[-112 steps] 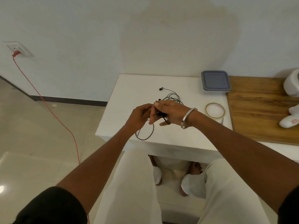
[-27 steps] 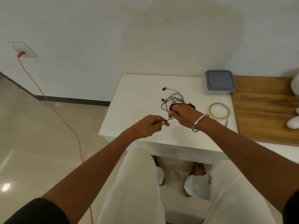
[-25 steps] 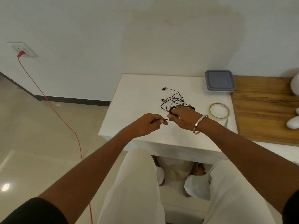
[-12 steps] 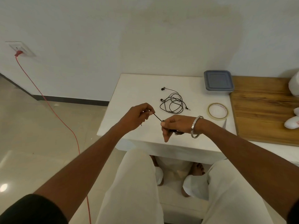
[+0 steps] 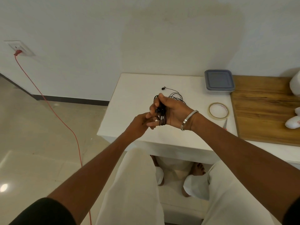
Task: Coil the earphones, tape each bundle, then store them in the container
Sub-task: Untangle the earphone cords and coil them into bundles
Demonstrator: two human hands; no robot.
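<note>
Moved: right hand (image 5: pixel 168 112) raised, palm turned up since half a second ago.
Grip: black earphone coil (image 5: pixel 162 118) clamped (loops kept together).
Left hand (image 5: pixel 139 125): pinch on cable hidden, cannot be told.

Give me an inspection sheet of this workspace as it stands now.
Surface: white table, with a wooden board adjoining on its right.
Job's things: one black earphone coil wound on the right hand; a second earphone loose on the table; tape roll flat on the table; container at the back, lid on.
Clutter: scissors partly seen near the tape; white objects on the board, unclear what.
Grippers: right hand holds the coil; left hand touches it, grip unclear.
Cables: red cable from the wall socket to the floor.
Surroundings: white wall, tiled floor.
</note>
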